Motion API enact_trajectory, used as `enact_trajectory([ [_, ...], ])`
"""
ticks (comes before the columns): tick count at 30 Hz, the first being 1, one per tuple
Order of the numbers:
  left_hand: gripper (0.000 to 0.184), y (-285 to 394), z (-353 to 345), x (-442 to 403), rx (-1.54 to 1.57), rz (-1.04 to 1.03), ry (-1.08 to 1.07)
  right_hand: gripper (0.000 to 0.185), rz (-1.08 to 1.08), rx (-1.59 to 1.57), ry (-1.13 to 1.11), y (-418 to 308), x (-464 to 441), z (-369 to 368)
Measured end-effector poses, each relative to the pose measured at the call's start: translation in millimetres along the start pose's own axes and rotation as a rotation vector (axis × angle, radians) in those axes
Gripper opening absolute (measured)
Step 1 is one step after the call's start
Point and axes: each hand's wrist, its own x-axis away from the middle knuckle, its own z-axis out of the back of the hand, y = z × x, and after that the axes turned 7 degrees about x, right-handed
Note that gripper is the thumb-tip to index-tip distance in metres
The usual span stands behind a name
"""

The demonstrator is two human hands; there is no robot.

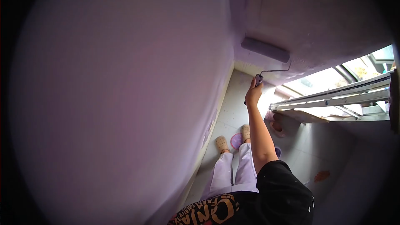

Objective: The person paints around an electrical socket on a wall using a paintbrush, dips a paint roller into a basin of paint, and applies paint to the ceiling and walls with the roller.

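Observation:
My right hand [253, 93] is wrapped round the dark handle of a paint roller, arm stretched out ahead of me. A thin bent wire frame joins the handle to the long purple-grey roller sleeve [265, 49]. That sleeve lies against or very near the far wall [316, 16], close to the corner; the exact contact cannot be made out. A wide pale purple wall [121, 100] fills the left side. My left hand is out of view.
Tan clogs [222, 143] are on my feet on the grey tiled floor [237, 100]. A pink-rimmed round object [236, 141] lies between them. At the right are a bright window with a pale frame [333, 99], footwear [276, 129] below it and a brown patch [321, 176] on the floor.

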Motion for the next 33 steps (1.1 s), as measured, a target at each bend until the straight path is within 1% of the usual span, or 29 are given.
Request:
enact_trajectory([
  [1, 0.026, 4, -3, 13, -0.019, 0.004, -0.040, 0.062, 0.013, 0.037, 0.112, 44, -25, -33],
  [4, 0.026, -6, -26, 27, -0.063, 0.024, -0.180, 0.060, -0.270, -0.253, -0.248, 89, -82, -71],
  [6, 0.026, -16, -38, 34, -0.083, 0.047, -0.269, 0.056, -0.369, -0.382, -0.271, 101, -107, -90],
  [9, 0.026, -26, -46, 38, -0.106, 0.085, -0.390, 0.052, -0.461, -0.411, -0.264, 93, -111, -85],
  [12, 0.026, -28, -42, 42, -0.132, 0.148, -0.505, 0.048, -0.321, -0.476, -0.343, 59, -83, -35],
  [15, 0.027, -31, -45, 40, -0.139, 0.205, -0.628, 0.039, -0.189, -0.551, -0.304, -27, -4, 50],
  [16, 0.027, -31, -46, 38, -0.143, 0.220, -0.671, 0.037, -0.119, -0.539, -0.259, -44, 16, 61],
  [17, 0.027, -32, -47, 38, -0.144, 0.237, -0.714, 0.036, -0.088, -0.601, -0.232, -59, 33, 69],
  [18, 0.028, -33, -48, 38, -0.147, 0.255, -0.755, 0.034, -0.017, -0.576, -0.207, -71, 43, 74],
  [20, 0.028, -37, -51, 39, -0.154, 0.290, -0.829, 0.035, 0.051, -0.573, -0.170, -86, 51, 74],
  [23, 0.029, -42, -56, 41, -0.175, 0.340, -0.921, 0.036, 0.056, -0.532, -0.138, -59, 35, 44],
  [26, 0.030, -51, -60, 49, -0.204, 0.403, -1.001, 0.045, 0.034, -0.433, -0.189, -21, 13, 13],
  [29, 0.032, -64, -69, 69, -0.228, 0.495, -1.071, 0.041, -0.133, -0.417, -0.221, 14, -12, -26],
  [32, 0.033, -73, -70, 115, -0.254, 0.637, -1.115, 0.043, -0.253, -0.423, -0.330, 66, -71, -72],
  [33, 0.034, -76, -73, 136, -0.256, 0.685, -1.129, 0.042, -0.334, -0.521, -0.372, 84, -95, -90],
])
